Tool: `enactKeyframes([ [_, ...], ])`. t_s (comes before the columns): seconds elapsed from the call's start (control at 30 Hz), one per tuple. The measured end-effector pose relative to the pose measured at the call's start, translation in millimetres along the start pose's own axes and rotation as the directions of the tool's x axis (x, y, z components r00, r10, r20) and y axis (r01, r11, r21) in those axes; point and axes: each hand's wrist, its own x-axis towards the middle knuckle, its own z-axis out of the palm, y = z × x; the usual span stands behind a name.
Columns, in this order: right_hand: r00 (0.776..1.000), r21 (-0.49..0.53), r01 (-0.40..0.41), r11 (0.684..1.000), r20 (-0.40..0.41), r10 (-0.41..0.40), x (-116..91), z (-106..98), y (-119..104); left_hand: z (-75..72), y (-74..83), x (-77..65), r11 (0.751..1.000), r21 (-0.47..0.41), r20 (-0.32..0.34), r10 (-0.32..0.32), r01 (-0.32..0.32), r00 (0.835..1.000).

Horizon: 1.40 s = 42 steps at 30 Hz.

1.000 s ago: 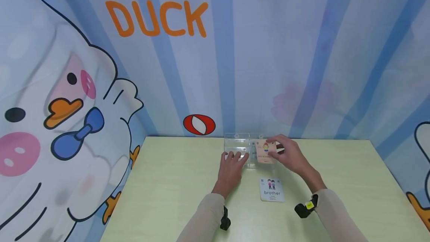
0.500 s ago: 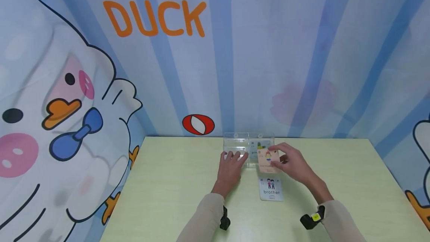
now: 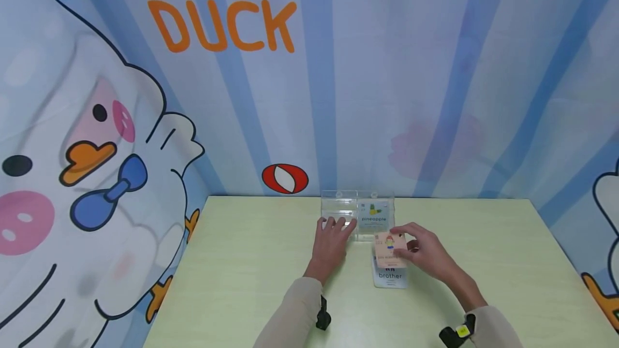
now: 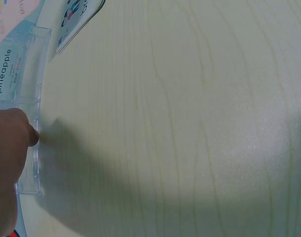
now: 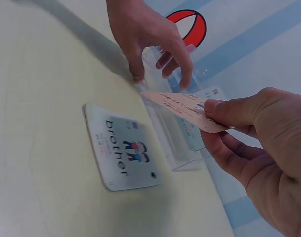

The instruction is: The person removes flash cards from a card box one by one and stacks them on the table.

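A pink flash card [image 3: 385,254] is pinched between the thumb and fingers of my right hand [image 3: 425,248]. It is held above the table and overlaps the "brother" cards [image 5: 123,153], a small white stack lying face up. Behind them stands a clear plastic card holder [image 3: 339,204] with two compartments. A "pineapple" card [image 3: 374,214] is in its right compartment. My left hand [image 3: 330,246] grips the left side of the holder, its thumb at the front edge and its bent fingers over the compartment. In the left wrist view, part of the left hand is cut off.
The pale wood-grain table [image 3: 232,273] ends at a printed duck backdrop [image 3: 362,95], close behind the holder. Both sleeves come in from the table's near side, each with a black camera at the wrist.
My right hand has drawn the pink card from in front of the holder's right compartment toward me, over the "brother" stack. The "pineapple" card is now uncovered. My left hand stays at the holder.
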Motion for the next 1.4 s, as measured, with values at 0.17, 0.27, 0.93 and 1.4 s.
enactKeyframes([
  [0.17,1.0,0.036,-0.016,0.999,0.026,0.015,-6.2,7.7,13.2,-1.3,0.4,0.0,1.0,-0.009,0.021,-0.009,0.009,1.0],
  [0.27,0.999,0.05,-0.029,0.998,0.028,0.027,-9.3,13.5,20.6,-1.5,0.5,0.3,1.0,-0.014,0.032,-0.013,0.014,0.999],
  [0.93,0.98,0.117,-0.197,0.973,0.017,0.197,-16.0,36.0,35.6,-1.3,-0.1,0.5,1.0,0.012,0.013,-0.008,0.008,1.0],
  [1.4,0.993,-0.059,-0.113,0.992,-0.034,0.111,-15.4,44.5,42.9,-0.9,0.5,-0.2,1.0,0.01,0.009,-0.004,0.004,1.0],
])
